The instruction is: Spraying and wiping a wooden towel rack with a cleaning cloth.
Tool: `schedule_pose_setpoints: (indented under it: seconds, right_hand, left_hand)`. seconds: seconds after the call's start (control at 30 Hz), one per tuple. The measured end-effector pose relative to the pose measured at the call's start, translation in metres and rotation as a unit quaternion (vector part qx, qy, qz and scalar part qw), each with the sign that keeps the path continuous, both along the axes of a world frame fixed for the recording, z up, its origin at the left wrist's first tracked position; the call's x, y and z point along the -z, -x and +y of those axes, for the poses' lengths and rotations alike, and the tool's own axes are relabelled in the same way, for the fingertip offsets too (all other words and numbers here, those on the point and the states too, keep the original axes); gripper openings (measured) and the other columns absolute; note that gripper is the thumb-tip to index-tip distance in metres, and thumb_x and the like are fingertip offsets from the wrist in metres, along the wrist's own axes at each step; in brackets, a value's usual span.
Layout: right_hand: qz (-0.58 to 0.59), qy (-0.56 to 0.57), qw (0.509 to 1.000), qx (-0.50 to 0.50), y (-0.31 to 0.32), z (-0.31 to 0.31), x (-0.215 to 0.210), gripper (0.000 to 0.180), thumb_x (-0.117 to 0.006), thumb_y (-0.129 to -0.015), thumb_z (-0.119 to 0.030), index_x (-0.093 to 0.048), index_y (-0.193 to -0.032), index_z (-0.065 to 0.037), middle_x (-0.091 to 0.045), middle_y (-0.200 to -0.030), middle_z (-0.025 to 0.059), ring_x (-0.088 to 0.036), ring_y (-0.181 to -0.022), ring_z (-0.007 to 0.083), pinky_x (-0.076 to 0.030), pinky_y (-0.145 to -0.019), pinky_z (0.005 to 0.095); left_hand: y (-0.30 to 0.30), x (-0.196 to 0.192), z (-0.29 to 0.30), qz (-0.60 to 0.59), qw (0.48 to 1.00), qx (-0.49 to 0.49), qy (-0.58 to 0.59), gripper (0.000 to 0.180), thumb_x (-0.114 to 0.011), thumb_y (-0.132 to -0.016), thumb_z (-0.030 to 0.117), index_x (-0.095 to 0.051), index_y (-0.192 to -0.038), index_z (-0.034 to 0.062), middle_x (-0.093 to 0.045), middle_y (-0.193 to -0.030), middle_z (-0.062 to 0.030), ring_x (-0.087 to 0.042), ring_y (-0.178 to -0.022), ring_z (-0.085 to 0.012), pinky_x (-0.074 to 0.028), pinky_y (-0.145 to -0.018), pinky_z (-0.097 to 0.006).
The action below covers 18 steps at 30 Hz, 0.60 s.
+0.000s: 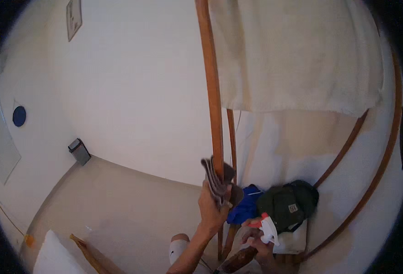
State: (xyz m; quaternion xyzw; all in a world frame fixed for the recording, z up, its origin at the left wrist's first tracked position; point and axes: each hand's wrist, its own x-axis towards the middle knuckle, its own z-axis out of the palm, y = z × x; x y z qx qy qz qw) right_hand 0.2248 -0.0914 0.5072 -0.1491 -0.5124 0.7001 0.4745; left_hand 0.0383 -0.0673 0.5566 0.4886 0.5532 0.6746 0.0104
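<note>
Left hand (213, 205) closed on a grey cloth (217, 180), pressed around the wooden post (213, 91) low down — most of the post above looks not yet wiped. Right hand (256, 237) grips a spray bottle (265, 228) with red trigger, just right of the cloth — nozzle off the wood.

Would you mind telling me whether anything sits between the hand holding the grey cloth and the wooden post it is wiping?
Nothing visible does. The left hand presses the grey cloth directly against the wooden post. The right hand holds a spray bottle lower down, clear of the post.
</note>
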Motion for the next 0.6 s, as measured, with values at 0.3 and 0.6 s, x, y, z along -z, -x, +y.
schedule_pose_setpoints:
  seconds: [0.3,0.6]
  right_hand:
    - [0.012,0.056,0.994,-0.095,-0.033,0.041,0.103,0.048,-0.066,-0.084,-0.004,-0.049,-0.129,0.002,-0.055,-0.118,0.0181,-0.061,-0.082,0.0223,-0.055,-0.076,0.0311]
    - [-0.019,0.081,0.989,-0.125,-0.046,0.053,0.181,0.040,-0.063,-0.089,-0.008,-0.050,-0.126,0.001,-0.054,-0.113,0.0121,-0.055,-0.083,0.0182,-0.049,-0.083,0.0324]
  left_hand:
    - [0.011,-0.071,0.030,0.179,0.979,-0.065,-0.078,0.089,-0.069,-0.071,0.005,-0.027,-0.148,-0.0083,-0.042,-0.138,-0.0344,-0.047,-0.124,-0.0513,-0.044,-0.102,-0.047]
    - [-0.011,-0.032,0.017,0.237,0.970,0.017,-0.047,0.092,-0.060,-0.088,0.049,-0.022,-0.152,-0.0046,-0.030,-0.143,-0.0401,-0.040,-0.126,-0.0576,-0.037,-0.106,-0.054]
